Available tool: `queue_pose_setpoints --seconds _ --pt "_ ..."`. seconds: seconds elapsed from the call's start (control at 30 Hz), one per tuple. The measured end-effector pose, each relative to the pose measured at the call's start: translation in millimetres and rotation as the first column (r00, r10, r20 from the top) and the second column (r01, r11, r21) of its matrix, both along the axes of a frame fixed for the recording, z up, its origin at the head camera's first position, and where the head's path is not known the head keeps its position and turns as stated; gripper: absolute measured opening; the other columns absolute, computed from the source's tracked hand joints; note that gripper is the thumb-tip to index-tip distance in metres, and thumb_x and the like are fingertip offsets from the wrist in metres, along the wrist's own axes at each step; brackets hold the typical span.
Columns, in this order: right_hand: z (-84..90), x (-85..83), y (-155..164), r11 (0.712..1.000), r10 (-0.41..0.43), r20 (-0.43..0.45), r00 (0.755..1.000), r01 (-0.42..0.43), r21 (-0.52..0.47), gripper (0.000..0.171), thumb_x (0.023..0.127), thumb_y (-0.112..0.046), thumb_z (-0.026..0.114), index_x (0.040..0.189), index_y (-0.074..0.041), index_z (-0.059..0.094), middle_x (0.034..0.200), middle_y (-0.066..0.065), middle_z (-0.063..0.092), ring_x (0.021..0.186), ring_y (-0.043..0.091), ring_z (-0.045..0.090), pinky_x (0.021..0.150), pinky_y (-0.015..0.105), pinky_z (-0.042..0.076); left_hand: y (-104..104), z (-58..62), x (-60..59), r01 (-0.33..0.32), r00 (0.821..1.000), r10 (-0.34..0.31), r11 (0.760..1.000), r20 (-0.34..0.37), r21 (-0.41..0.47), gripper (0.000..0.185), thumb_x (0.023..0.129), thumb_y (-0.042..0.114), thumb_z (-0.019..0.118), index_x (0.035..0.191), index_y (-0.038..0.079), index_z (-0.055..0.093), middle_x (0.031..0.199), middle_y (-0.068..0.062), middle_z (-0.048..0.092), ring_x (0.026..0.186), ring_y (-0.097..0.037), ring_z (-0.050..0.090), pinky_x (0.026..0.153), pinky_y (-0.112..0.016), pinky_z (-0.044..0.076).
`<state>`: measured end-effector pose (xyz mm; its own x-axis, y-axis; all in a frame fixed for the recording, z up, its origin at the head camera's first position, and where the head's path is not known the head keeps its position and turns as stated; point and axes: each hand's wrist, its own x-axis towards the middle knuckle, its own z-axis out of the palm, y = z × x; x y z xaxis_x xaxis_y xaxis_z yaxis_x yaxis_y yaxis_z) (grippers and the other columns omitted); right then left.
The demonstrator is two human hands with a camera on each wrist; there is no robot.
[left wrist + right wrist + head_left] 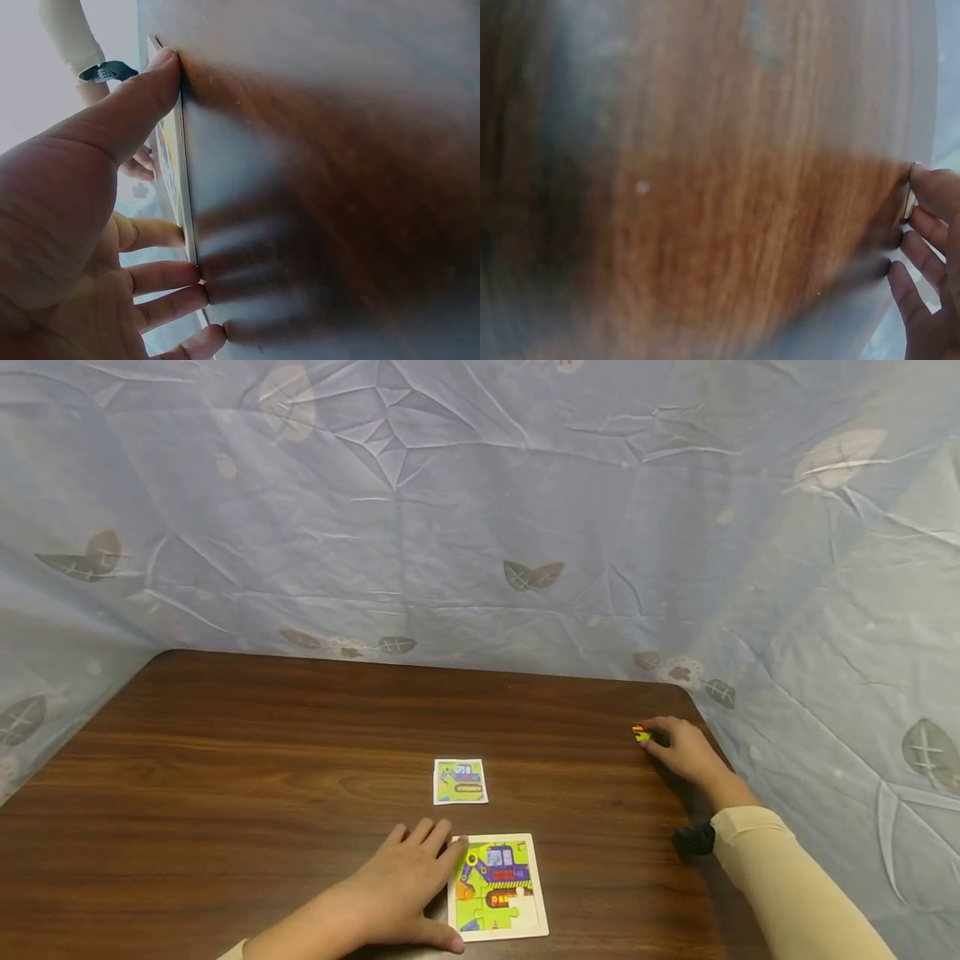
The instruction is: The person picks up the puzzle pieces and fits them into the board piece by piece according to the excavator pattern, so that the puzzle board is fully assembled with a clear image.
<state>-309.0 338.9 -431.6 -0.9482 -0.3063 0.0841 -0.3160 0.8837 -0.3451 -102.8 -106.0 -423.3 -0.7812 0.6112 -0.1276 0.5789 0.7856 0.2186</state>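
Observation:
A square jigsaw puzzle [491, 893] with a purple excavator on green lies in its pale tray [538, 893] near the table's front. Bare tray shows at its lower right. My left hand [405, 885] rests along the tray's left side, thumb at the near corner and index fingertip at the far one; in the left wrist view, the fingers [169, 276] reach down to the tray's edge and the tabletop. Far off to the right, my right hand [686, 753] pinches a small yellow-green and red puzzle piece [641, 733] by its edges, close to the tabletop.
A small picture card [461, 782] with the same excavator lies just beyond the tray. The dark wooden table [262, 760] has rounded far corners. Pale blue leaf-print cloth [450, 527] hangs behind it and along both sides, close to my right arm.

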Motion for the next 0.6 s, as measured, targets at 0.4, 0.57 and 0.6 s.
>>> queue_pose_setpoints --seconds 0.4,0.57,0.6 --pt "0.0 -1.6 4.1 1.0 -0.005 -0.011 1.0 0.005 -0.016 0.038 0.097 -0.016 0.074 0.124 0.01 0.067 0.118 0.032 0.063 0.104 0.049 0.066 0.091 0.064 0.053 -0.8 -0.1 0.2 0.001 1.0 -0.001 1.0 0.0 0.002 0.113 0.075 0.086 0.068 0.156 0.011 0.047 0.143 -0.009 0.053 0.13 -0.027 0.049 0.105 -0.059 0.046" --pt "0.9 -2.6 3.5 1.0 0.01 -0.02 1.0 -0.01 -0.023 0.03 0.096 -0.013 0.074 0.117 0.008 0.07 0.112 0.029 0.065 0.101 0.046 0.067 0.09 0.061 0.054 -0.9 0.1 -0.1 0.0 1.0 0.0 1.0 0.007 0.0 0.112 0.075 0.086 0.067 0.156 0.011 0.046 0.143 -0.008 0.053 0.129 -0.026 0.049 0.105 -0.058 0.046" --pt "0.6 -3.1 3.4 1.0 0.014 -0.021 1.0 -0.014 -0.018 0.029 0.097 -0.013 0.073 0.117 0.008 0.07 0.111 0.028 0.065 0.1 0.045 0.067 0.089 0.061 0.055 -1.0 0.1 -0.2 -0.001 1.0 0.001 1.0 0.007 0.0 0.113 0.075 0.086 0.067 0.156 0.011 0.046 0.143 -0.008 0.053 0.129 -0.026 0.049 0.105 -0.058 0.046"
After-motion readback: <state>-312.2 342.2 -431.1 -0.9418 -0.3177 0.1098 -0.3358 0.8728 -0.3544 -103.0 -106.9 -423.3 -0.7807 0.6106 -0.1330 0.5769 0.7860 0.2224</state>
